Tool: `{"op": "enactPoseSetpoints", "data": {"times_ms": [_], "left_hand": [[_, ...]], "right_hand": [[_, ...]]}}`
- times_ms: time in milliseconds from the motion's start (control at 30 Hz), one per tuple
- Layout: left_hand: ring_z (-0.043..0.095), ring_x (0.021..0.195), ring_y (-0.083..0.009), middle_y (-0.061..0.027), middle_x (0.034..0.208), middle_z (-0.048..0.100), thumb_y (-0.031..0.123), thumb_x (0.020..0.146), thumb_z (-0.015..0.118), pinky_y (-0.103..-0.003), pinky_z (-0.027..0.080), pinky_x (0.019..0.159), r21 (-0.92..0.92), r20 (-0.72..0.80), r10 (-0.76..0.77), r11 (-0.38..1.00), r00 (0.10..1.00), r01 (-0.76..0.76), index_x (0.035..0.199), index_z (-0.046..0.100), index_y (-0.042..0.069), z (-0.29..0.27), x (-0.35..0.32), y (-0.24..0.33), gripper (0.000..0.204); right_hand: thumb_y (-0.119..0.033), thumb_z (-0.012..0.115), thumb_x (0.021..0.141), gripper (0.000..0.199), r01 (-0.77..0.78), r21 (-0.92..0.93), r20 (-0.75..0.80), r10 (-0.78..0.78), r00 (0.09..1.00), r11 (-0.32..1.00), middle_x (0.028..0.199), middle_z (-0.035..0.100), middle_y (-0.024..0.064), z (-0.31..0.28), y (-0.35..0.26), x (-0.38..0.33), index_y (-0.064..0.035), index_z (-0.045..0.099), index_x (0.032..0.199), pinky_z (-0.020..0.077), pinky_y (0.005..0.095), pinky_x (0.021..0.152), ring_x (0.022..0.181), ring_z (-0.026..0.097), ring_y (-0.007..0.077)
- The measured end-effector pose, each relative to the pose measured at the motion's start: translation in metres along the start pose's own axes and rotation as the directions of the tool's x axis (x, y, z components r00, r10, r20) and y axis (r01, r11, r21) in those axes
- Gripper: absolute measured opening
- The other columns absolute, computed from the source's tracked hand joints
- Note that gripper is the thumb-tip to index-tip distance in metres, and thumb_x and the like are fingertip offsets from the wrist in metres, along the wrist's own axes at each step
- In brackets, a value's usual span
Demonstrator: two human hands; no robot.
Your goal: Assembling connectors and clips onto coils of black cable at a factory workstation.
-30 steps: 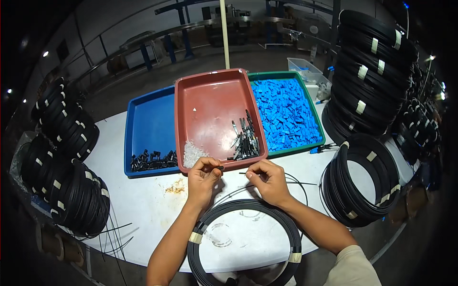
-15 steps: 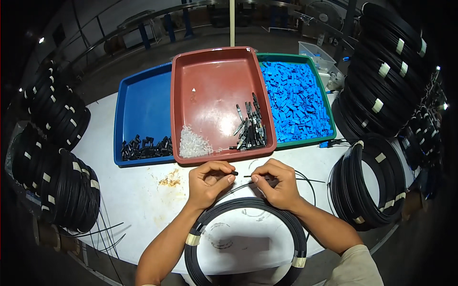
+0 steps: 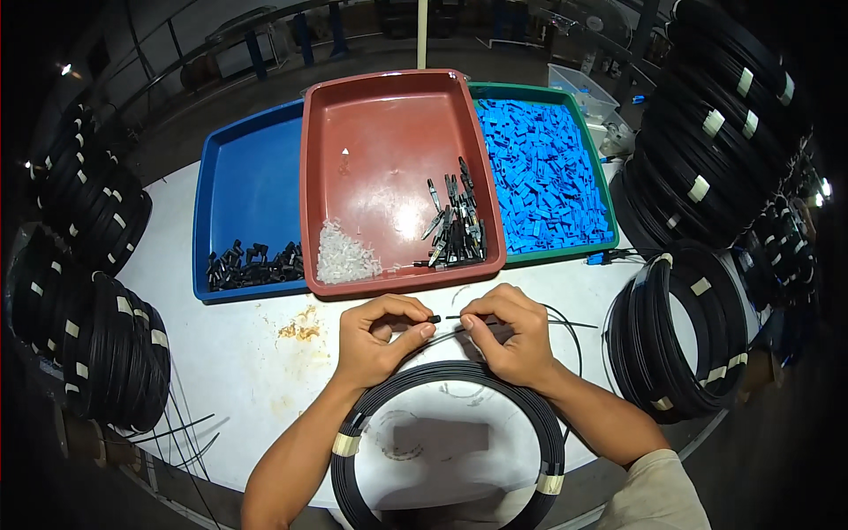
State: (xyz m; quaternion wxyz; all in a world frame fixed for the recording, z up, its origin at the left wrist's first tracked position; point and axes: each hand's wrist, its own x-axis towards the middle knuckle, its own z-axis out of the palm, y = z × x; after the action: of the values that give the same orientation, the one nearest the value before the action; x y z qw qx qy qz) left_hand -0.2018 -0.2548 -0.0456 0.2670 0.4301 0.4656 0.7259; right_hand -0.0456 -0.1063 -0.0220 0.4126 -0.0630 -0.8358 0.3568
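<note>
Between thumb and fingers my left hand (image 3: 382, 340) pinches a small black sleeve (image 3: 434, 319). My right hand (image 3: 508, 331) is closed on the end of a thin black cable (image 3: 453, 317), its tip pointing left at the sleeve with a small gap between them. Beneath both hands a coil of black cable (image 3: 442, 370), bound with pale tape, lies at the near edge of the table. The cable's loose length loops out to the right behind my right hand.
Beyond my hands stand a blue tray (image 3: 208, 221) with black sleeves, a red tray (image 3: 309, 177) with clear caps and black connectors, and a green tray (image 3: 609, 203) of blue clips. Cable coils flank the white table (image 3: 256, 380), left (image 3: 115, 353) and right (image 3: 676, 336).
The cable tip and the sleeve face each other at about the same small gap as before. My view has shifted slightly, so the trays sit higher and further left.
</note>
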Motion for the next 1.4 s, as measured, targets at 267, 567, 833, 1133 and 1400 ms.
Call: {"op": "enactPoseSetpoints", "data": {"times_ms": [267,567,833,1133,1400], "left_hand": [[0.067,0.097,-0.0177,-0.0168,0.108,0.068,-0.013,0.083,0.075,-0.029,0.058,0.085,0.001,0.024,0.003,1.000,1.000,-0.003,0.099,0.071,-0.007,0.001,0.001,-0.007,0.018],[0.068,0.094,-0.0161,-0.0153,0.107,0.070,-0.012,0.081,0.077,-0.027,0.058,0.082,0.070,0.021,0.010,0.998,1.000,-0.012,0.096,0.073,-0.005,0.003,0.003,-0.003,0.016],[0.070,0.089,-0.0147,-0.0126,0.102,0.073,-0.008,0.079,0.080,-0.025,0.058,0.079,0.241,0.046,0.069,0.967,0.997,-0.078,0.093,0.075,-0.001,0.004,0.004,0.001,0.016],[0.070,0.092,-0.0160,-0.0146,0.100,0.074,-0.008,0.077,0.083,-0.028,0.056,0.081,0.258,0.077,0.007,0.966,0.997,-0.027,0.091,0.076,0.000,0.004,0.005,0.005,0.017],[0.070,0.094,-0.0183,-0.0166,0.103,0.073,-0.007,0.077,0.082,-0.029,0.057,0.085,0.211,0.069,-0.049,0.977,0.996,0.033,0.096,0.075,-0.003,0.005,0.003,0.009,0.021]], "right_hand": [[-0.003,0.074,0.081,0.004,0.024,-0.021,0.019,-0.024,1.000,0.999,0.078,0.066,0.0085,-0.002,0.003,-0.002,-0.0038,0.072,0.085,0.0453,0.0358,0.067,0.069,0.061,0.0246],[-0.003,0.074,0.082,0.004,0.059,-0.060,0.041,-0.057,0.998,0.996,0.076,0.064,0.0079,-0.004,0.003,-0.001,-0.0042,0.073,0.085,0.0431,0.0364,0.065,0.067,0.059,0.0244],[-0.004,0.073,0.082,0.004,0.110,-0.109,0.070,-0.103,0.992,0.988,0.074,0.062,0.0081,-0.006,0.003,-0.001,-0.0043,0.073,0.086,0.0417,0.0369,0.064,0.066,0.057,0.0254],[0.000,0.075,0.081,0.009,0.037,-0.032,0.098,-0.034,0.995,0.999,0.075,0.062,0.0093,-0.004,0.001,-0.005,-0.0039,0.074,0.089,0.0482,0.0378,0.065,0.068,0.061,0.0266],[-0.002,0.079,0.081,0.017,0.001,-0.044,0.111,0.004,0.994,0.999,0.074,0.063,0.0094,-0.006,-0.003,-0.006,-0.0042,0.077,0.097,0.0493,0.0342,0.056,0.062,0.062,0.0232]]}}
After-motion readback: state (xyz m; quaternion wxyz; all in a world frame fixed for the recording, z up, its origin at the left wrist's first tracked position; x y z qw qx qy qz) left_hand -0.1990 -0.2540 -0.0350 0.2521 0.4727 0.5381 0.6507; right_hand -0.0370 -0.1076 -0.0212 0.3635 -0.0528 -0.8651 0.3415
